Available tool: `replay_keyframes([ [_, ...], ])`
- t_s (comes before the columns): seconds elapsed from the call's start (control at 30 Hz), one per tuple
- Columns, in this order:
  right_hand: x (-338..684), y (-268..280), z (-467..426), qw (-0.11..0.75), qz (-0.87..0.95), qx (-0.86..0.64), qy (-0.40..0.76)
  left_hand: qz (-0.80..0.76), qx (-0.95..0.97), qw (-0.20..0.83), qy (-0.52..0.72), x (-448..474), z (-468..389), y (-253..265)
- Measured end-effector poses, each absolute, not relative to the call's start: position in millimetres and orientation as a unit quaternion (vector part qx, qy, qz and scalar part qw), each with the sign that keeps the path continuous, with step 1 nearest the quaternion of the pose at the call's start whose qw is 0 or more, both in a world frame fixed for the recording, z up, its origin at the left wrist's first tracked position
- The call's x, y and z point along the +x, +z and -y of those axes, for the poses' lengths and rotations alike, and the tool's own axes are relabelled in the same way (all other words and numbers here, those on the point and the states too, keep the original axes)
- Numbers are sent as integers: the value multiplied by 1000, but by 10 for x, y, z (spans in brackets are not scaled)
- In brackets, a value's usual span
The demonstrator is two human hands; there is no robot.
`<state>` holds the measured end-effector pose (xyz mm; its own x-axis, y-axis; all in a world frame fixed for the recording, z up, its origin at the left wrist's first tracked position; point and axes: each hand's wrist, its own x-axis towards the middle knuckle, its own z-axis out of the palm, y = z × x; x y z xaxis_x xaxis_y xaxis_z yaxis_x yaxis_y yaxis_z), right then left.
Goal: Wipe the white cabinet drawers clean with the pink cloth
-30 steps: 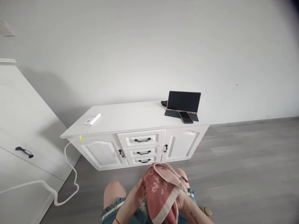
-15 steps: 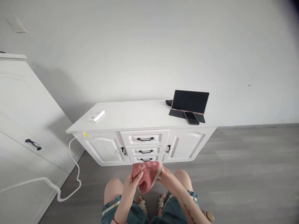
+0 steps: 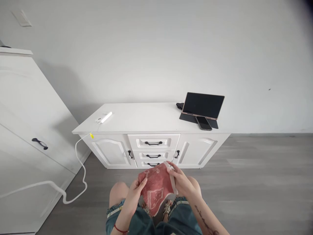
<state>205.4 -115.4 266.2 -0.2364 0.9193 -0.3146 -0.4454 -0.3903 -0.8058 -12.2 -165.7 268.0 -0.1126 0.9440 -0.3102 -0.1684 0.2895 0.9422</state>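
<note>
Between my two hands, above my lap, hangs a red cloth [image 3: 156, 186] with a pale pattern and a light border, like a small towel. My left hand [image 3: 136, 193] pinches its left edge, thumb on top. At the upper right corner, my right hand [image 3: 178, 179] grips the pale border. The cloth is partly spread, and its lower edge droops over my feet. Fingers behind the cloth are hidden.
A low white cabinet [image 3: 141, 117] stands ahead against the wall. On it are a propped tablet [image 3: 203, 105], a phone [image 3: 203, 123], a dark item [image 3: 180, 105] and a white power strip [image 3: 106, 117]. Its cord [image 3: 83, 169] runs left past a tall wardrobe [image 3: 31, 114].
The folded, bunched cloth has been opened out and now hangs wider and lower. My right hand has moved slightly up and right along its border. The view has shifted a little.
</note>
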Motion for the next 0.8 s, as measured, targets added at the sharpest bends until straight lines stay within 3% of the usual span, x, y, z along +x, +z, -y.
replay_keyframes([
  [0.1, 2053, 2586, 1200, 489, 341, -385, 705, -563, 339, 585, 474, -152, 1654, 2650],
  [0.3, 2021, 2605, 1305, 495, 447, -411, 622, -603, 349, 471, 540, -262, 1695, 2697],
  [0.47, 2057, 2605, 1397, 485, 476, -460, 572, -595, 474, 439, 479, -304, 1762, 2955],
  [0.7, 2229, 2701, 1472, 399, 649, -498, 414, -570, 506, 486, 427, -295, 1768, 2821],
  [0.8, 2214, 2774, 1430, 337, 683, -441, 476, -529, 559, 521, 368, -228, 1706, 2778],
])
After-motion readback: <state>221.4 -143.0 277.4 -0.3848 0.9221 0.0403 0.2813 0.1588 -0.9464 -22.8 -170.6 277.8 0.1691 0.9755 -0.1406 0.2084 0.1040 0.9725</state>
